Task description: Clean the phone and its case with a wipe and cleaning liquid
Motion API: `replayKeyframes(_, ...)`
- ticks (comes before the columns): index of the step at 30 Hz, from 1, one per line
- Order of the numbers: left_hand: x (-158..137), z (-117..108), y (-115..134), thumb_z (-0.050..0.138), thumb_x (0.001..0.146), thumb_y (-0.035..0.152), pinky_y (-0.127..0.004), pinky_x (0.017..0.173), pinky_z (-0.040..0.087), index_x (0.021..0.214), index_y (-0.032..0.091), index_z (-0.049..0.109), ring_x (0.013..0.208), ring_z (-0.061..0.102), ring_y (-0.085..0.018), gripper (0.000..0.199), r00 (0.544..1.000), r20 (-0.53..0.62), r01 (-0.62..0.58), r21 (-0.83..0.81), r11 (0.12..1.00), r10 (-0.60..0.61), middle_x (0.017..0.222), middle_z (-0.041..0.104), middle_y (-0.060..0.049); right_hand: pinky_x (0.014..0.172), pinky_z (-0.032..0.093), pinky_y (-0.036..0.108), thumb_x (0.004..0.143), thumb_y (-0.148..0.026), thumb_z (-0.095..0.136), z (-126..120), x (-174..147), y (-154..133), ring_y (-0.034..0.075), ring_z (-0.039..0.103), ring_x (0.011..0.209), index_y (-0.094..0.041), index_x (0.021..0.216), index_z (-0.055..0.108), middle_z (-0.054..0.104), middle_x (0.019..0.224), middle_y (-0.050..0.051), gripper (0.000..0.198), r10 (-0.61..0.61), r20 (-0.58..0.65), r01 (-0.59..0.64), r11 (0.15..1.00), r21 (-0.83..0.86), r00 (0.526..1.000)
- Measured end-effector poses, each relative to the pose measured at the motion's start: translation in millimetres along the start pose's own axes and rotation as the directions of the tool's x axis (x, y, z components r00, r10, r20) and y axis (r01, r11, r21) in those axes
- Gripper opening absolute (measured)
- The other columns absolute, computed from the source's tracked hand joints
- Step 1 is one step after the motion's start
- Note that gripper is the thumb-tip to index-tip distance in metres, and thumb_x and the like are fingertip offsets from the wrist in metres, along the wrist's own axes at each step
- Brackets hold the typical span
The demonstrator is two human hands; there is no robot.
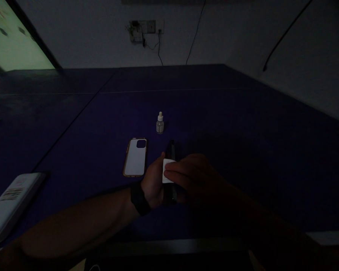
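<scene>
In the dim head view, my left hand (154, 180) is wrapped round a dark, slim smartphone (171, 148), which is tilted on edge above the table. My right hand (190, 171) presses a small white wipe (168, 171) against the phone between its fingers. Part of the phone is hidden behind the wipe and fingers. To the left of my hands lies a phone case (135, 157) with a gold-brown rim and a camera cut-out. Behind them stands a small dropper bottle (159, 124) with a white cap, upright.
The hands are over a dark blue-purple table (214, 113). A long white box-like object (14, 199) lies at the left front. Against the back wall are sockets (147, 27) with plugs and hanging cables.
</scene>
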State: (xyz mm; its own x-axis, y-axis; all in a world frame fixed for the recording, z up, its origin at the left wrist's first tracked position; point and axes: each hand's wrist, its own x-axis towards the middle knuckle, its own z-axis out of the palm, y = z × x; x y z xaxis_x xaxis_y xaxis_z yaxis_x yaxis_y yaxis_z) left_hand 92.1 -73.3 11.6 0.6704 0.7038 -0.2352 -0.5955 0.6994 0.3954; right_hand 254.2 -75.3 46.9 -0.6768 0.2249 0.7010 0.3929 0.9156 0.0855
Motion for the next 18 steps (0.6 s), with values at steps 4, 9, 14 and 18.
replayKeyframes(4,-3.0,12.5,-1.7,0.052,0.094,0.062,-0.024,0.059,0.049,0.086,0.014,0.061,0.062,0.06,-0.013,0.05,0.998,-0.054,-0.024,0.002,1.0,0.024,0.067,0.063,-0.001,0.091,0.054,0.041,0.104,-0.049,0.044,2.1,-2.2,1.4,0.025,0.066,0.104,-0.014,0.132,0.052,0.069,0.114,0.013,0.045,0.074,-0.182,-0.074,0.997,0.009,0.98)
replayKeyframes(9,2.7,-0.7,-8.7,0.033,0.091,0.079,-0.024,0.05,0.038,0.077,0.015,0.06,0.05,0.049,-0.011,0.071,0.981,-0.084,-0.11,0.508,0.854,0.176,0.058,0.056,-0.001,0.087,0.057,0.045,0.08,-0.057,0.067,-2.0,-7.2,12.3,0.031,0.066,0.106,-0.017,0.136,0.049,0.064,0.118,0.014,0.07,0.305,-0.32,-0.26,0.949,0.176,0.897)
replayKeyframes(14,0.6,-15.1,2.8,0.054,0.087,0.074,-0.044,0.095,0.048,0.136,0.02,0.048,0.113,0.059,-0.027,0.073,0.865,0.124,-0.283,0.921,0.268,0.486,0.124,0.061,-0.013,0.074,0.057,0.036,0.07,-0.032,0.072,-22.5,-12.5,32.1,0.023,0.068,0.087,-0.02,0.128,0.053,0.066,0.108,0.01,0.062,0.588,-0.121,-0.469,0.738,0.485,0.8)
replayKeyframes(18,-3.8,-9.5,9.9,0.079,0.063,0.074,-0.06,0.115,0.029,0.158,0.027,0.02,0.144,0.032,-0.041,0.121,0.744,0.5,-0.437,0.866,-0.242,0.443,0.158,0.032,-0.018,0.084,0.056,0.039,0.069,-0.037,0.078,-25.3,-12.3,32.3,0.027,0.067,0.103,-0.022,0.128,0.054,0.065,0.119,0.011,0.065,0.553,-0.025,-0.427,0.671,0.607,0.833)
